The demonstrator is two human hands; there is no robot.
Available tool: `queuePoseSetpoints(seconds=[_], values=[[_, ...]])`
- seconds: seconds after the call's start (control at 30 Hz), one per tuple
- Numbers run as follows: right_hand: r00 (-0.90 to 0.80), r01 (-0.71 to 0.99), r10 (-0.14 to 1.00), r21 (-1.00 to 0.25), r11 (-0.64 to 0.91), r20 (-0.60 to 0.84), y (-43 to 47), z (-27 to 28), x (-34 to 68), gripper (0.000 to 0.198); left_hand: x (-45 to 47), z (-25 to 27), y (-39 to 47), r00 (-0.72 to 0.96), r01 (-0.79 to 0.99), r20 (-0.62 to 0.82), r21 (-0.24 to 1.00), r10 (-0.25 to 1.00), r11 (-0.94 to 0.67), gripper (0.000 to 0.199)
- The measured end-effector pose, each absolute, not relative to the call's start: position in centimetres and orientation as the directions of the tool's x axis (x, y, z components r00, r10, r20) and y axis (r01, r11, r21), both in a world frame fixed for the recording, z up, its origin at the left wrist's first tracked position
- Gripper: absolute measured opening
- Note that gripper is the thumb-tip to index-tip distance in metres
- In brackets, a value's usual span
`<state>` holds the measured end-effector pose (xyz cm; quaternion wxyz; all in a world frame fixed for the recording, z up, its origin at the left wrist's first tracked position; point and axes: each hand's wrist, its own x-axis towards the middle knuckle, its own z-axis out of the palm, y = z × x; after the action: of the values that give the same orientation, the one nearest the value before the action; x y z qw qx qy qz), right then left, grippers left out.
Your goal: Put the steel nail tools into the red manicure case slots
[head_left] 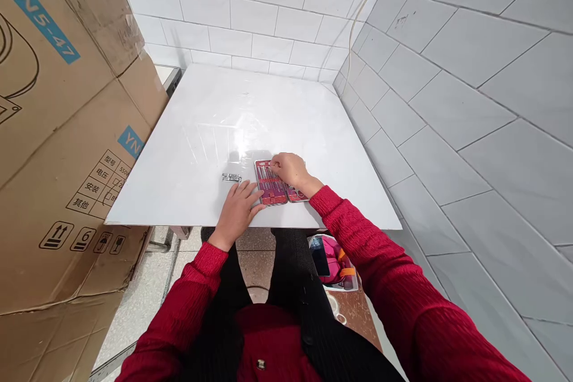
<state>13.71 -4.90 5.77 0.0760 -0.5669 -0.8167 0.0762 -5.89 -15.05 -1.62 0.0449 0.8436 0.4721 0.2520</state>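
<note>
An open manicure set case (274, 197) with a red lining lies near the front edge of the white table. Slim metal tools stand in a row under a strap in its left half; part of a pair of scissors (299, 193) shows in the right half. My left hand (237, 210) lies flat on the table, fingers spread, its thumb against the case's lower left side. Silvery nail clippers (231, 178) lie just beyond its fingertips. Over the upper part of the case, my right hand (290, 168) has its fingers closed together near the tool tops; what they pinch is hidden.
A large cardboard box (85, 131) stands along the table's left side. Grey tiled wall (447, 107) borders the right, and a white cable (358, 15) hangs in the corner. Below the table (188, 107), at right, a container holds a phone (319, 256) and a pink item (332, 259).
</note>
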Motion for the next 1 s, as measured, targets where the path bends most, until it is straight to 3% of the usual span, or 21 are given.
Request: queuePoseSetpoints(seconds=[0.13,0.37,0.57,0.8,1.0], values=[[-0.271,0.928,0.962,-0.259,0.266,0.019,-5.5,4.6,16.6,0.020,-5.9,-1.4,-15.1,0.428,0.770,0.378,0.324,0.821,-0.550,0.034],[-0.293,0.911,0.955,-0.288,0.295,0.053,-6.0,4.8,15.5,0.021,-5.9,-1.6,-15.0,0.434,0.770,0.366,0.324,0.823,-0.550,0.034],[-0.290,0.945,0.954,-0.178,0.273,-0.077,-5.4,5.9,12.3,0.027,-5.9,-1.6,-15.0,0.438,0.770,0.369,0.315,0.819,-0.554,0.034],[-0.251,0.968,0.961,-0.022,0.250,-0.113,-4.8,5.8,9.1,0.035,-5.9,-1.4,-15.2,0.434,0.764,0.376,0.328,0.819,-0.556,0.032],[-0.215,0.976,0.959,0.000,0.219,-0.182,-3.9,6.6,7.7,0.032,-5.9,-1.6,-15.1,0.440,0.761,0.380,0.323,0.814,-0.562,0.032]])
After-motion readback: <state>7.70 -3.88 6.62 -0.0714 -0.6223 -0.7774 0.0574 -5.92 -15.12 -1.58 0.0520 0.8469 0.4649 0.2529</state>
